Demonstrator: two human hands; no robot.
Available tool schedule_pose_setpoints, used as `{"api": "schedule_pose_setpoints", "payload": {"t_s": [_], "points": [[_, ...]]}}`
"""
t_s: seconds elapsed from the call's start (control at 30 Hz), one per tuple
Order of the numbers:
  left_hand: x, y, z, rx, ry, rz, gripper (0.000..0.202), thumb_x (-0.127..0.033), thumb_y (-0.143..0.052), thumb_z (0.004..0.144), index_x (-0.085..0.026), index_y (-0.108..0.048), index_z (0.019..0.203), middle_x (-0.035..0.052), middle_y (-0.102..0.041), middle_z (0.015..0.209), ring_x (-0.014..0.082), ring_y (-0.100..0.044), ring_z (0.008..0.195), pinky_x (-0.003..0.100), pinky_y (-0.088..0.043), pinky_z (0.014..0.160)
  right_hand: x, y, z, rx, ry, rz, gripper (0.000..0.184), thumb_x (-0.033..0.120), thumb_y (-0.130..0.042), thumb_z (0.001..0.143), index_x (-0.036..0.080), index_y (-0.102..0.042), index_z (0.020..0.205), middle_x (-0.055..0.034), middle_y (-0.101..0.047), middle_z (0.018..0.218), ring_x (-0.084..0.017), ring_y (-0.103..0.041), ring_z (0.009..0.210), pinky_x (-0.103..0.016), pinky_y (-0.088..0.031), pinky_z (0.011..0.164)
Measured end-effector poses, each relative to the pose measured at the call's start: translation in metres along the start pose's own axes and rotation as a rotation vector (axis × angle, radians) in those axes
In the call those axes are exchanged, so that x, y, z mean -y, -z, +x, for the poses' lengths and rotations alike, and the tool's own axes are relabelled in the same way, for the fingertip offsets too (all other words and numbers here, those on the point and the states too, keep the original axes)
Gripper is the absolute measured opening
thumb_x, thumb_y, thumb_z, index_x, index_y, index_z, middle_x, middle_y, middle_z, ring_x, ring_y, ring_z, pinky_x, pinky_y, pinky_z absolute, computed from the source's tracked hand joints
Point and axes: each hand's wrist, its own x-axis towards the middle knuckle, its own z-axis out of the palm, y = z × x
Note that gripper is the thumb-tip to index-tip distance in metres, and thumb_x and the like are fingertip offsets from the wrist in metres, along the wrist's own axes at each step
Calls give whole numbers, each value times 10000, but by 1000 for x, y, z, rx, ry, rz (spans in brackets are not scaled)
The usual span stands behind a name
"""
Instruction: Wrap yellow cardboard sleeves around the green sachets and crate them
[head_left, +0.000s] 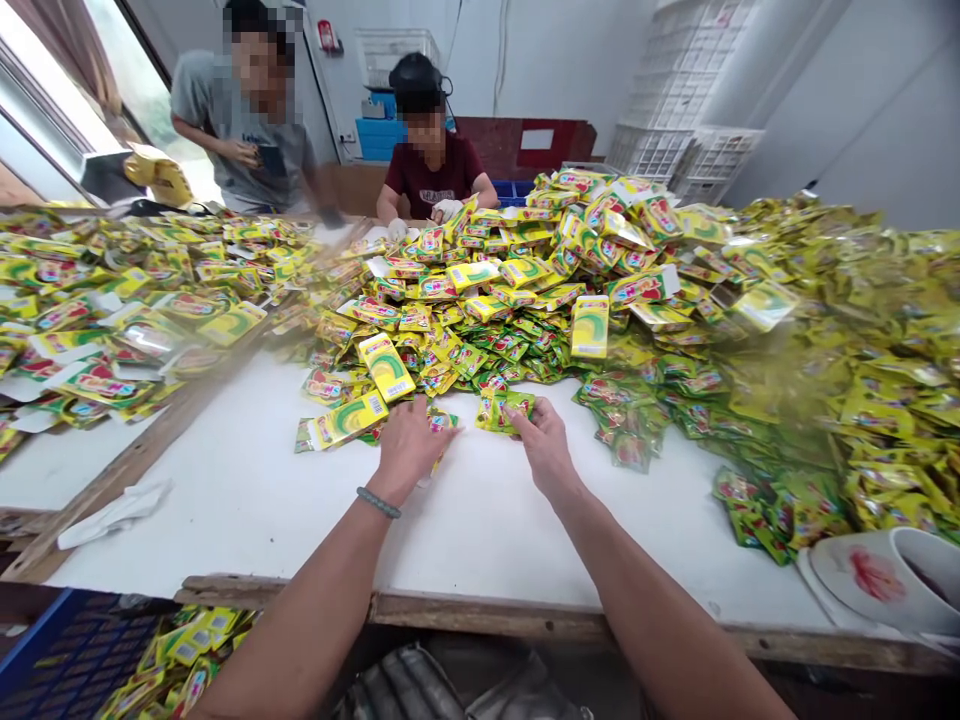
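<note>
My left hand [409,445], with a beaded bracelet at the wrist, is closed over a small yellow-green printed box [444,424]. Most of that box is hidden under the fingers; a pale flap-like end shows below the palm. Between thumb and fingers of my right hand [549,440] is a green-and-yellow sachet [495,410], just above the white table. Two yellow cartons, one lying flat [349,420] and one tilted [386,367], rest beside my left hand. Green sachets [619,415] lie loose to the right of my right hand.
A tall heap of cartons and sachets [517,270] spreads ahead. More cartons [112,340] lie left beyond a wooden strip [165,440]. At the right front edge stands a flowered mug [862,580]. A blue crate [56,645] sits below left. Two people are across the table.
</note>
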Motion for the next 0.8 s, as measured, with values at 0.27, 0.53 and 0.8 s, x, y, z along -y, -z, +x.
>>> {"api": "schedule_pose_setpoints", "payload": {"t_s": [0.27, 0.53, 0.8], "points": [[-17, -1, 3, 4, 320, -471, 498, -495, -620, 797, -187, -577, 1186, 154, -621, 1045, 304, -632, 951, 415, -490, 835, 10, 8, -1, 2, 34, 105, 387, 396, -775, 652, 203, -540, 893, -16, -660, 865, -170, -610, 775, -301, -483, 708], [-24, 6, 6, 64, 658, -1461, 226, -354, -629, 858, -172, -589, 987, 29, -676, 909, 129, -652, 681, 278, -560, 608, 24, 16, -4, 60, 211, 162, 367, 375, -760, 699, 236, -540, 958, -27, -668, 944, -200, -629, 885, -340, -505, 819], [-14, 3, -2, 455, 400, -1377, 383, -362, -860, 604, -163, -714, 896, 52, -723, 896, 138, -646, 722, 204, -477, 617, 13, 22, 1, 38, 223, -10, 334, 390, -673, 785, 225, -522, 1033, -62, -657, 1040, -212, -613, 1014, -343, -481, 923]]}}
